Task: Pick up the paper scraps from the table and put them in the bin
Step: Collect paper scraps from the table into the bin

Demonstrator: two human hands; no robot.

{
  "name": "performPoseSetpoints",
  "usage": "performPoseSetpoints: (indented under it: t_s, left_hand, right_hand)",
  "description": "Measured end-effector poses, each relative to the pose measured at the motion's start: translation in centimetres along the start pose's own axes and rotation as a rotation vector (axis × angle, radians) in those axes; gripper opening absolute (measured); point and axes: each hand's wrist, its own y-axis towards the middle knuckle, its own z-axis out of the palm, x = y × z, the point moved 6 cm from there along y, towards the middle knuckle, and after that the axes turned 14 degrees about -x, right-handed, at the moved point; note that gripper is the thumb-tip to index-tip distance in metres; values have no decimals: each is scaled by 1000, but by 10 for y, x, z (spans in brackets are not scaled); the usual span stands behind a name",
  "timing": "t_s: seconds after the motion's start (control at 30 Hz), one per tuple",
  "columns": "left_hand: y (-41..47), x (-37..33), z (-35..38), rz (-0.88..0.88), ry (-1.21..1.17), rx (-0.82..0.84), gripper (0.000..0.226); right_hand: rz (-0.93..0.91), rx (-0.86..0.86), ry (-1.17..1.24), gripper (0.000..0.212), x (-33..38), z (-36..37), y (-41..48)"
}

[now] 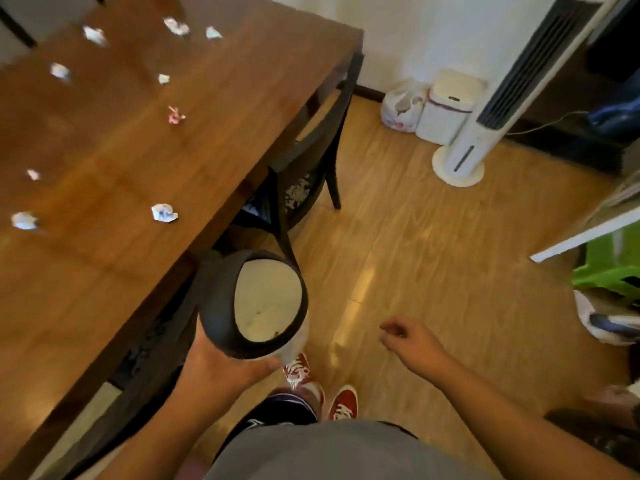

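Several crumpled white paper scraps lie scattered on the brown wooden table [104, 161]; the nearest scrap [164, 213] sits close to the table's right edge, another [23, 220] at the far left, a pinkish one [175, 115] further back. My left hand [221, 365] grips a small bin [263, 299] with a black rim and pale inside, tilted, just off the table's edge. My right hand [408, 337] hangs over the floor to the right, fingers loosely curled, holding nothing.
A dark chair [304, 174] is tucked under the table's right side. On the wood floor stand a white tower fan [485, 109], a white lidded bin [446, 105] and a plastic bag [401, 105]. A green object [609, 268] lies at right.
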Motion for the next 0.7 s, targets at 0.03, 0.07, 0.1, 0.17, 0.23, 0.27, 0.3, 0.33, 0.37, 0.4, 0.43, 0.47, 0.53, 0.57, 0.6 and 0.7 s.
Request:
performPoseSetpoints:
  t_s: [0.03,0.07,0.1,0.17,0.23,0.27,0.3,0.33,0.37,0.4,0.43,0.47,0.53,0.57,0.6,0.7]
  left_hand:
    - [7,-2,-13,-22,-13,-56,128]
    - [13,-3,-25,-55,-37,-105,120]
    - [18,-5,-37,-67,-38,-147,112]
    - [31,-9,-63,1,11,-234,93]
    - [46,-8,-93,22,43,-342,87]
    - [53,-4,-109,29,51,-383,96]
    - [60,0,-125,27,47,-427,112]
    - [66,6,-139,14,42,-460,127]
    - [73,13,-152,-11,32,-485,135]
    - [81,17,-163,-35,11,-506,138]
    - [87,21,-172,-55,-15,-527,138]
    - [93,25,-180,-67,-37,-548,138]
    - [102,37,-192,-74,-65,-575,137]
    - [105,45,-196,-92,-72,-591,137]
    - [106,54,-199,-122,-77,-608,136]
    - [107,76,-202,-211,-103,-655,139]
  right_hand:
    - [-59,24,4,14,28,5,12]
    - [-115,50,9,12,57,11,21]
    - [-164,76,25,14,85,17,30]
    - [-245,138,41,11,139,30,41]
    - [-320,200,27,14,190,40,45]
    - [-364,213,25,18,214,44,47]
    - [-412,224,14,22,235,49,47]
    - [-457,237,-2,23,254,56,46]
    - [-497,254,-25,24,272,63,46]
    - [-535,271,-48,23,289,72,46]
    - [-573,287,-64,22,304,81,47]
    - [-607,302,-75,22,318,91,48]
    - [-656,336,-118,22,345,111,50]
    - [-673,362,-140,22,356,123,51]
    - [-683,395,-159,23,367,134,52]
    - [-703,497,-247,24,397,171,60]
